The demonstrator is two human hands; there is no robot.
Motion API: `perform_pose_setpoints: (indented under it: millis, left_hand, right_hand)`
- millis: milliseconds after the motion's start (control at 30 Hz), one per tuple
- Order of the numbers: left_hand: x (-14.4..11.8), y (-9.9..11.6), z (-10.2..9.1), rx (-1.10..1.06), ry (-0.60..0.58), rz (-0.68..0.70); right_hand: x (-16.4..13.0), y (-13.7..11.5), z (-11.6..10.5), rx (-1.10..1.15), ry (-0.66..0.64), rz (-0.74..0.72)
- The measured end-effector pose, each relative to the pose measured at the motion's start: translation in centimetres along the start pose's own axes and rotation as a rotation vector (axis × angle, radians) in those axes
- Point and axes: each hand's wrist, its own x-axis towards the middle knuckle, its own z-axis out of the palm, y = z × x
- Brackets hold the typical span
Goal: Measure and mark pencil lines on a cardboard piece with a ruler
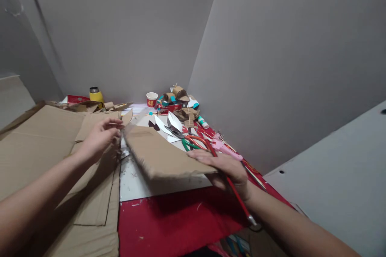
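Observation:
My right hand grips a cut piece of brown cardboard by its right end, holding it above the table. A slim red pencil-like stick with a metal end also sits in this hand, crossing between thumb and fingers. My left hand is raised over a large folded cardboard sheet, its fingers loosely bent and apart, with nothing in them. The left edge of the held piece is blurred and lies a short way right of the left fingertips. Scissors with red and green handles lie just beyond the cardboard.
A red paper cup, a yellow bottle and small cardboard constructions stand at the back. A pink glue gun and thin sticks lie at right on the red tablecloth. Grey walls close in behind.

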Motion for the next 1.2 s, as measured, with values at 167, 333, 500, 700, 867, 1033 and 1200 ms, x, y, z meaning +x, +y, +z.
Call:
perform_pose_setpoints:
  millis: [167, 333, 500, 700, 867, 1033, 1200]
  left_hand:
    - [0.3, 1.8, -2.4, -0.267, 0.127, -0.096]
    - [-0.6, -0.1, -0.2, -0.344, -0.036, -0.311]
    - [-2.2, -2.7, 3.0, -0.385, -0.067, -0.375]
    - [-0.5, -2.8, 3.5, -0.416, 0.085, -0.237]
    - [1.5, -3.7, 2.5, -0.331, 0.095, -0.186]
    - [1.6, -5.5, 2.2, -0.171, -0.025, -0.266]
    - [1.8, -5.2, 2.2, 0.005, -0.144, -0.307]
  right_hand:
    - [-0.2, -1.3, 1.4, -0.174, 0.759, 0.624]
    - [1.2, -2.1, 5.1, 0.462, 1.019, 0.880]
    - [1.3, -3.5, 7.6, 0.798, 1.024, 1.038]
    - [-1.0, -6.1, 8.5, 0.846, 0.623, 1.203]
    - [-3.6, -7.5, 5.2, 0.773, -0.395, 1.087]
    - [-5.2, -7.2, 0.1, 0.522, -0.393, 1.212]
    - [-3.1, -6.1, -1.6, 0.247, -0.322, 1.033]
